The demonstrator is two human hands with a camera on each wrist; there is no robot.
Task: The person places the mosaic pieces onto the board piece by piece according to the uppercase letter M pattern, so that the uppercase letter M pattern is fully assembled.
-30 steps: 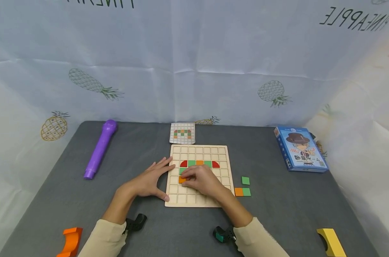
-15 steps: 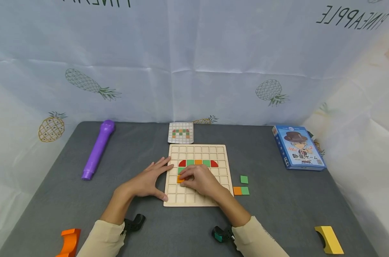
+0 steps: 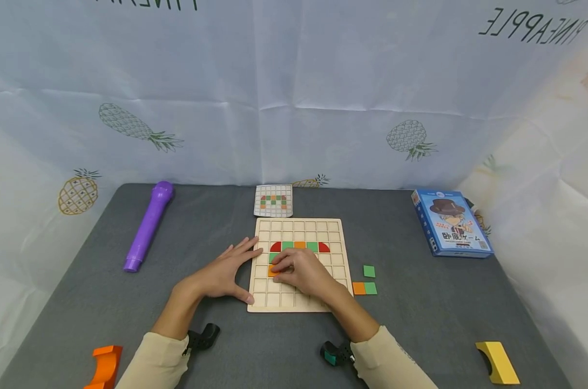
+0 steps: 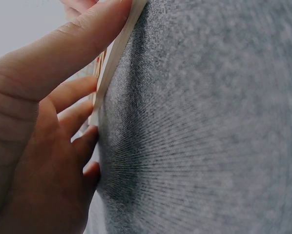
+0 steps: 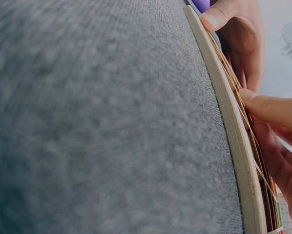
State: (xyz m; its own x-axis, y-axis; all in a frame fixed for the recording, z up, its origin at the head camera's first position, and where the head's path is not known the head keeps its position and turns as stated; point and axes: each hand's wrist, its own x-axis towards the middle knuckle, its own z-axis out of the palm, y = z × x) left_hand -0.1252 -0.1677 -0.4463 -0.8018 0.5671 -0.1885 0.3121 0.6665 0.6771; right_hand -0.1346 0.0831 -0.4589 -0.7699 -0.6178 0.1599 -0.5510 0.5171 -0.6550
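Spread wide, the fingers of my left hand [image 3: 223,274] touch the pale wooden square gridded board [image 3: 294,301] along its nine o'clock edge. My right hand [image 3: 301,274] is bent nearly closed, thumb and fingertips pinching a flat orange square tile [image 3: 271,272] on the board, left of centre toward nine o'clock. A flat green square tile [image 3: 273,258] adjoins it at twelve; a white grid-printed card [image 3: 273,211] lies past the board's eleven o'clock.
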